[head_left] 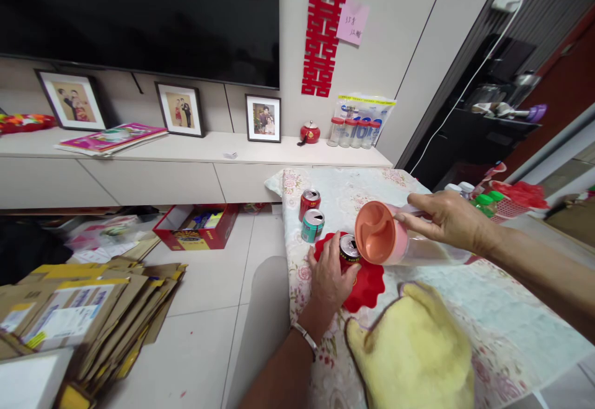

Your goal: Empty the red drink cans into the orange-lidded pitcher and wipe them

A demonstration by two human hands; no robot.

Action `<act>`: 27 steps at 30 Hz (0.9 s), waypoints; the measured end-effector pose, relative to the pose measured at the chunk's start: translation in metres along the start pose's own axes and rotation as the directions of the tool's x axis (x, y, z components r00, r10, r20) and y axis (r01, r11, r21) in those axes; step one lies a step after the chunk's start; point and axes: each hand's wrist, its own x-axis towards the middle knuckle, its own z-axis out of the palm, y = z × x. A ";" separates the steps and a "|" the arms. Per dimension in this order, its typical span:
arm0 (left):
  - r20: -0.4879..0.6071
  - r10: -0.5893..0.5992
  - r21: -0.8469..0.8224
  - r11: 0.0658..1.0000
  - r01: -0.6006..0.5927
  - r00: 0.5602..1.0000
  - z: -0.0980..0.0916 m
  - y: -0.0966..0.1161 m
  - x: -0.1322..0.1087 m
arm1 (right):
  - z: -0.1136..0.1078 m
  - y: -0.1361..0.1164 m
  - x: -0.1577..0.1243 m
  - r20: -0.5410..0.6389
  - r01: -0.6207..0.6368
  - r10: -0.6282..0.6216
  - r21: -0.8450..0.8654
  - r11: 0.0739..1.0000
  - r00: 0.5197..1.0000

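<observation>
My left hand is wrapped around an opened drink can with a dark rim. That can stands upright in a red scalloped dish. In my right hand is the handle of a clear pitcher with a pink-orange top. The pitcher lies tilted almost level, its mouth right beside the can's top; I cannot tell whether liquid is flowing. Just beyond my left hand stand an opened teal can and an opened red can. Nearer me lies a yellow fuzzy cloth.
A floral tablecloth covers the table. Behind it, a white cabinet holds framed photos, a red pot and red-lidded jars. Flattened cardboard and a red box lie on the floor at left. A pink basket stands right.
</observation>
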 end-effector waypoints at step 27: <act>0.008 -0.014 0.014 1.000 0.014 1.000 0.001 0.000 0.000 | 0.001 0.000 0.000 -0.008 0.011 -0.011 0.003 1.000 1.000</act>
